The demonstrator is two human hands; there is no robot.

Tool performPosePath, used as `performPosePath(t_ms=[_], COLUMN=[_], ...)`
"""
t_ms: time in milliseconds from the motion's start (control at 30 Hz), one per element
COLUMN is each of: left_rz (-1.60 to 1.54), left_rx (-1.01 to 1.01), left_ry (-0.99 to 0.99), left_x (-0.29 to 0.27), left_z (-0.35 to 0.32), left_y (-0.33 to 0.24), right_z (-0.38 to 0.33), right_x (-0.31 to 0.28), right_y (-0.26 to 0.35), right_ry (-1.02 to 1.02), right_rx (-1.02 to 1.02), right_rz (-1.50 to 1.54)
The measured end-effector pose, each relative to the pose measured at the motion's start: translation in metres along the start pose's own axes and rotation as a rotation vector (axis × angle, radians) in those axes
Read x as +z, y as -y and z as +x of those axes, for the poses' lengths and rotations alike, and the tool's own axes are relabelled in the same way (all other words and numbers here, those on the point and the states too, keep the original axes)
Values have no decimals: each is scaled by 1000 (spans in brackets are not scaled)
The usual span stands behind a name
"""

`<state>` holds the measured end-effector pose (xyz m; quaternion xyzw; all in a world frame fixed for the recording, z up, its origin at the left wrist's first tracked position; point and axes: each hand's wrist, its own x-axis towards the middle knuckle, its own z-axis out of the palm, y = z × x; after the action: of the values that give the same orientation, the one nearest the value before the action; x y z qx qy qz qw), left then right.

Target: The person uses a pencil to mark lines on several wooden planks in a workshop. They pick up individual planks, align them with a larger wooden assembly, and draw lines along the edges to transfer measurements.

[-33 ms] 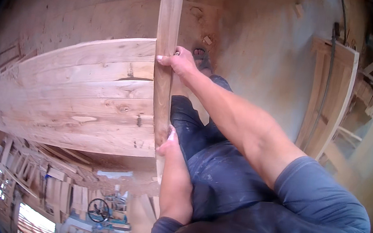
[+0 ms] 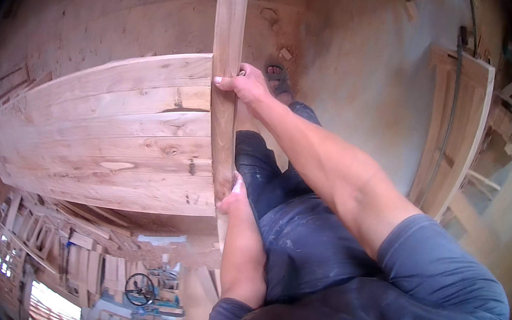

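Observation:
A long narrow wooden strip (image 2: 230,22) lies along the near end of a wide panel (image 2: 99,134), which is made of several pale boards set edge to edge. My right hand (image 2: 245,84) is closed around the strip near the panel's far corner, its thumb on the upper face and its fingers partly hidden behind the edge. Lower down, my left hand (image 2: 233,197) grips the same strip near the panel's other corner. Most of its fingers are out of sight behind the wood. Strip and panel appear to touch; a dark gap shows between two of the panel's boards.
Framed wooden pieces (image 2: 455,127) lean at the right, with a dark hose or cable over them. Offcuts and stacked timber (image 2: 84,260) fill the lower left, near a machine with a black handwheel (image 2: 140,289). My sandalled foot (image 2: 276,73) is on the dusty floor.
The view has shifted slightly, and the strip and panel end appear a little further left. Both hands keep their hold at the same places.

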<state>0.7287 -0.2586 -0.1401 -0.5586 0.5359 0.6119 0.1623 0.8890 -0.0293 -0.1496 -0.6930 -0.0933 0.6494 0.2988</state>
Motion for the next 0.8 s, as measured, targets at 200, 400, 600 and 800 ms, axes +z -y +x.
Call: performPosePath(t_ms=[200, 400, 600, 800], left_rz=[110, -1, 49, -30], left_rx=[27, 66, 64, -152], left_ry=[109, 60, 97, 81], left_x=[-5, 4, 12, 18], left_z=[6, -18, -23, -36], left_y=[3, 11, 15, 13], right_z=[14, 17, 12, 18], right_x=[-1, 1, 1, 1], right_y=[-16, -22, -17, -26], right_ry=[21, 23, 34, -54], right_rx=[-35, -82, -70, -131], right_rz=[-23, 20, 83, -37])
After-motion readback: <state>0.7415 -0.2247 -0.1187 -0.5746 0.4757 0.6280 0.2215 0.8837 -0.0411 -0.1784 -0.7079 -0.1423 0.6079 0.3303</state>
